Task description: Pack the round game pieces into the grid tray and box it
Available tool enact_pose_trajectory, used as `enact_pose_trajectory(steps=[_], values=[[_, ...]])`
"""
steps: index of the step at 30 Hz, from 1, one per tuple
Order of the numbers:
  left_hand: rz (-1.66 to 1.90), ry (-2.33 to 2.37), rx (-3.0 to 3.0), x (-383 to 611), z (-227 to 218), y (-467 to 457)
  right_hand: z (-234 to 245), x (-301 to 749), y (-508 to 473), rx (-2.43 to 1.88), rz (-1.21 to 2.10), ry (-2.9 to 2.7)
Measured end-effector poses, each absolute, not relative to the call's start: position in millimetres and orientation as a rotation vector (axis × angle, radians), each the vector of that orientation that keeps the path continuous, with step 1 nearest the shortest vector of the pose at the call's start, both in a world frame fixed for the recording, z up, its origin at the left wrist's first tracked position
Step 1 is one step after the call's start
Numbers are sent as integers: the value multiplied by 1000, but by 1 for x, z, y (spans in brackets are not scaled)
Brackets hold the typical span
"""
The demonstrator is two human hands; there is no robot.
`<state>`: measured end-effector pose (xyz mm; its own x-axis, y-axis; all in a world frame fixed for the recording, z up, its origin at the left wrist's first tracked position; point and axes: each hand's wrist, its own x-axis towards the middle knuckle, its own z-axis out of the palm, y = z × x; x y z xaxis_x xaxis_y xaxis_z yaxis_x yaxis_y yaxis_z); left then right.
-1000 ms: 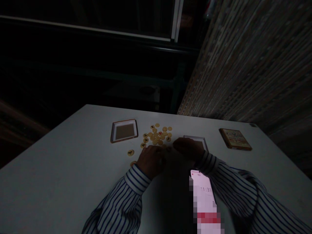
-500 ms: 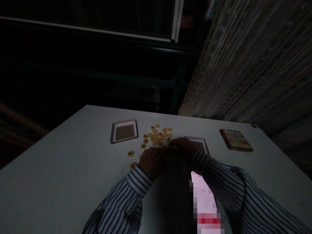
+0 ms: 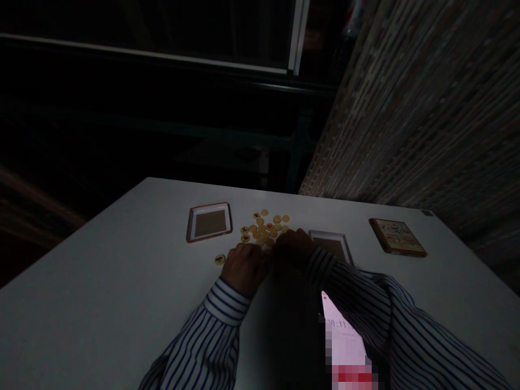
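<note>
Round wooden Chinese chess pieces (image 3: 260, 234) lie in a loose cluster, some with black or red characters showing. My left hand (image 3: 244, 266), fingers curled down, sits at the near left edge of the cluster. Close by on the right, my right hand (image 3: 293, 247) bends in towards it over the near right edge. Shadow hides the fingertips of both hands, so what they grip cannot be made out. One black-marked chess piece (image 3: 220, 260) lies apart, just left of my left hand.
On the white table (image 3: 122, 271) an open shallow tray (image 3: 229, 219) stands left of the pieces. Another shallow tray (image 3: 347, 250) is partly covered by my right sleeve. A flat decorated box (image 3: 398, 237) lies farther right. A lit phone (image 3: 345, 341) is under my right forearm. A strand curtain (image 3: 406, 108) hangs behind.
My left hand has shifted slightly left and up, now covering where some near-left pieces lay. My right hand has moved left, closer to it. The view has tilted a little.
</note>
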<state>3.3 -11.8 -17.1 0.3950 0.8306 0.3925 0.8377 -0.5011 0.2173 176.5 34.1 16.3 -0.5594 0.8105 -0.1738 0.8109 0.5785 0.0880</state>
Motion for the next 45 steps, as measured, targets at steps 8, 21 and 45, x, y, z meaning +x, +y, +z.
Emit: enact_pose_trajectory(steps=[8, 21, 45], values=[[-860, -1641, -2504, 0, -17, -8, 13, 175, 35, 1379, 52, 2671], [-905, -1691, -2520, -1, -17, -6, 14, 174, 37, 1408, 29, 2664], [-1152, -1586, -2541, 10, -16, -4, -1, 186, 53, 1594, -2433, 2288]])
